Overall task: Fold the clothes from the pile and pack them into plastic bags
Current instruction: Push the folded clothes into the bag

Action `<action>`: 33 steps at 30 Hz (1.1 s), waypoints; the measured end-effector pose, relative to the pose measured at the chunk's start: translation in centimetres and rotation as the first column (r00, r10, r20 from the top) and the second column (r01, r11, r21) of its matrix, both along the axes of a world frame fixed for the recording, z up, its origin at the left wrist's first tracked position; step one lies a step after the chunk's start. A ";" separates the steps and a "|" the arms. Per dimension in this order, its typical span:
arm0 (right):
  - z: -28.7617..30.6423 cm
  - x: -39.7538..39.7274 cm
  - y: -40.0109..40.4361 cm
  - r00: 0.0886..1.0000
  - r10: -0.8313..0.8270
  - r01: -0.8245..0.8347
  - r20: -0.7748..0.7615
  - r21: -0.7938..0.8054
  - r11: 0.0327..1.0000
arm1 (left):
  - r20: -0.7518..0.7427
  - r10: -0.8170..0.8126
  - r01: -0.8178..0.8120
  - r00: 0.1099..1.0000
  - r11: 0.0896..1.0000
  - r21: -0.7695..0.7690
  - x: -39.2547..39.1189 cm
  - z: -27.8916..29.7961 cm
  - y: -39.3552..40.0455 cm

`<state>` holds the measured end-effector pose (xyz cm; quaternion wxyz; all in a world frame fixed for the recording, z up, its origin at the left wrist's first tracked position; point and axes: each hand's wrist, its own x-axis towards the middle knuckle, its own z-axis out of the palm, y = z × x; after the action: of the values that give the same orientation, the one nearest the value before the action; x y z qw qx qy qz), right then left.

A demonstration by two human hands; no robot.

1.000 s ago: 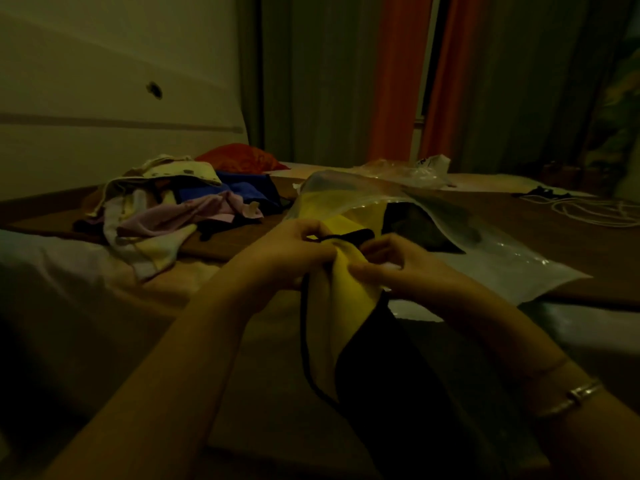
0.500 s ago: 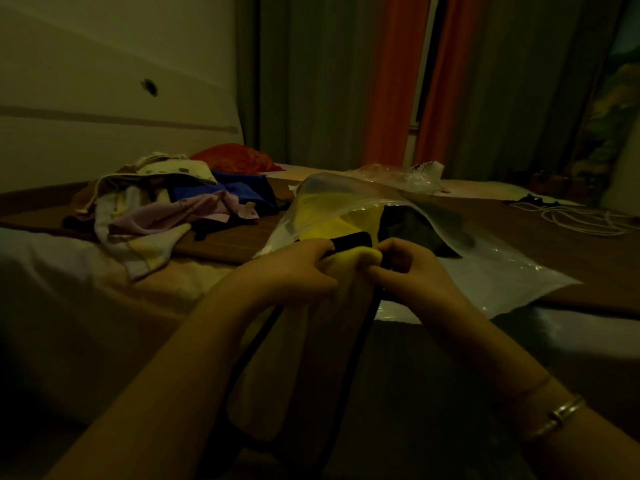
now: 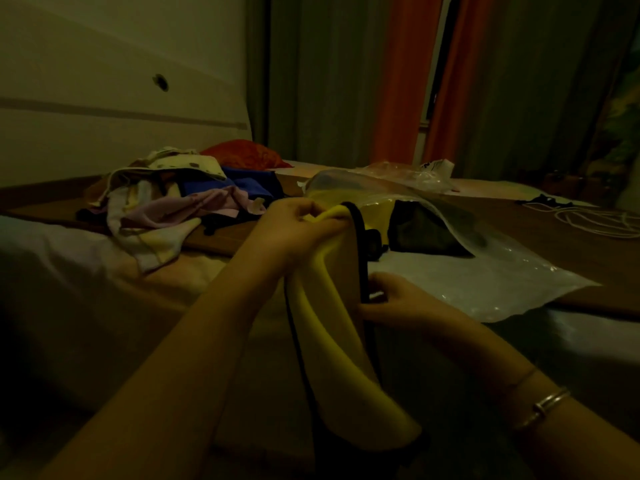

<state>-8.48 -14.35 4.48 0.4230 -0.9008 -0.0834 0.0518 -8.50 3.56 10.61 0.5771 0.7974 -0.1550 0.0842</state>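
Observation:
A yellow garment with black trim (image 3: pixel 329 327) hangs in front of me. My left hand (image 3: pixel 294 230) pinches its top edge, held high. Lower down, my right hand (image 3: pixel 398 303) grips the black-trimmed side edge. Behind the hands lies a clear plastic bag (image 3: pixel 485 282) on the bed, with yellow and black clothes inside it. The pile of clothes (image 3: pixel 180 206) sits at the back left: cream, pink, blue and red pieces heaped together.
A second crumpled plastic bag (image 3: pixel 415 174) lies further back. White cord (image 3: pixel 595 220) is coiled at the right on the brown bedcover (image 3: pixel 554 244). A white headboard (image 3: pixel 104 116) stands at left; orange and grey curtains (image 3: pixel 398 81) hang behind. The room is dim.
My right hand has slid down from the garment's top to its side edge, while the left hand stays at the top. The cloth now hangs longer between them.

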 end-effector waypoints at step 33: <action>1.3 -2.1 -3.1 0.967 -0.083 0.114 0.243 -0.114 0.987 | -0.110 0.017 -0.007 0.994 0.996 0.086 -0.1 0.1 0.3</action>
<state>-10.63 -17.48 5.76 0.3541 -0.9285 -0.0849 -0.0720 -8.57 3.88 10.67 0.5497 0.8257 -0.1212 0.0365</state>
